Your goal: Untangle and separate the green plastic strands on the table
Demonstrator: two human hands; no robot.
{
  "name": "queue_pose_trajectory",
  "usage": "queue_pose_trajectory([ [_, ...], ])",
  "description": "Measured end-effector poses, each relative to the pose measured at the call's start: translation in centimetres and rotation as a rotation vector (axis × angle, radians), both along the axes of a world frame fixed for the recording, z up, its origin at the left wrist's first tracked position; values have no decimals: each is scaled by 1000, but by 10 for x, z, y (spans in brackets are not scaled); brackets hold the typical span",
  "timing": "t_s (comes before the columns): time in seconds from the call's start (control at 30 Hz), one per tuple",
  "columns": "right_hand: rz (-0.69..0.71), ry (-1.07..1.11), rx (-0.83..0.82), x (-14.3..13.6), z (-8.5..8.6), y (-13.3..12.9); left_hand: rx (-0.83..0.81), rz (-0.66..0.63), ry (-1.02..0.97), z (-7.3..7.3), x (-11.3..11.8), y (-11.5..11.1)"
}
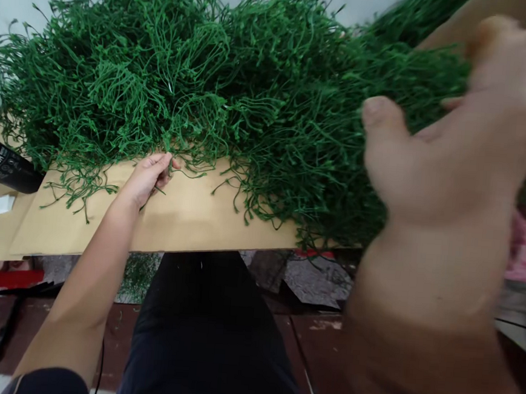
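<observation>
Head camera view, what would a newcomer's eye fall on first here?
Most likely the heap of artificial-looking green stems, sprawling over cardboard across the upper picture. Next, the right hand, large and blurred at right; then the left hand, pinching a sprig at the heap's front edge, left of centre.

Your one view looks out from your head, facing forward and steeply down: your dark trousers (pixel 206 338) sit at 6 o'clock, the heap of green stems (pixel 200 64) at 12. The cardboard sheet (pixel 188 215) lies near, mid-view. Your right hand (pixel 462 152), between 2 and 3, is closest; your left hand (pixel 152 175), at 9, is farther off.
</observation>
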State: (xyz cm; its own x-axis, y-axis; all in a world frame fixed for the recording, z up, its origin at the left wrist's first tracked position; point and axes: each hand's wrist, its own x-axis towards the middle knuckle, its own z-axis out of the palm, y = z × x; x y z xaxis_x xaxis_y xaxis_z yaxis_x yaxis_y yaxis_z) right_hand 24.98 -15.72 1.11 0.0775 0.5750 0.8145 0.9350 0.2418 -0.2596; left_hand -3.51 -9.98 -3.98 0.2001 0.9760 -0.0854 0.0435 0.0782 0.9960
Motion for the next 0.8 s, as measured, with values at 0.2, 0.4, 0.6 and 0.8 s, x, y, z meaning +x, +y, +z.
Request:
queue_pose_trajectory([
  [0.2, 402, 50, -471, -98, -35, -1, -9, -99, 16, -2, -1, 0],
  [0.4, 641, 241, -645, -135, -52, 4, 23, -104, 55, -6, 0, 0],
  [0.6, 614, 366, -522, -127, -57, 13, -4, -124, 80, -4, 4, -2],
  [0.8, 520, 387, -645, -116, -60, 20, 7, -119, 77, -3, 3, -3],
])
